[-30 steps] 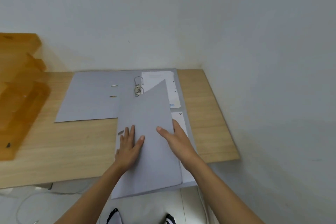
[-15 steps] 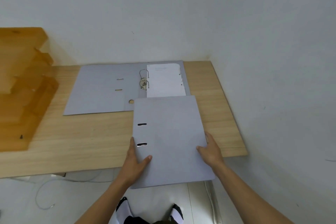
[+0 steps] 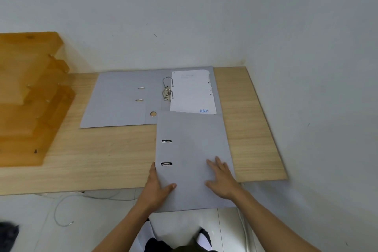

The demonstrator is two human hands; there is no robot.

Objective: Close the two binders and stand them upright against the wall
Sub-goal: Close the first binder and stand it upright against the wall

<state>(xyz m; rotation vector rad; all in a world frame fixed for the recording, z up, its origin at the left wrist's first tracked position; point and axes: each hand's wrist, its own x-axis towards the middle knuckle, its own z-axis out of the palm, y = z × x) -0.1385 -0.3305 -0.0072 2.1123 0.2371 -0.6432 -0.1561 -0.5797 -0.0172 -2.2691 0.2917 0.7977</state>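
1. Both forearms were bare, with no sleeves, watch or bands showing up to the frame's lower edge.
2. The left hand (image 3: 157, 187) and right hand (image 3: 222, 180) wore no gloves or rings that could be seen.
3. At 6 o'clock, dark clothing (image 3: 161, 246) showed, olive-toned toward the bottom edge.
4. Beside it sat white footwear with black trim (image 3: 205, 238).

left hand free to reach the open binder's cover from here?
Probably yes. The left hand only grips the closed binder at its spine edge, and bare desk lies between it and the open binder.
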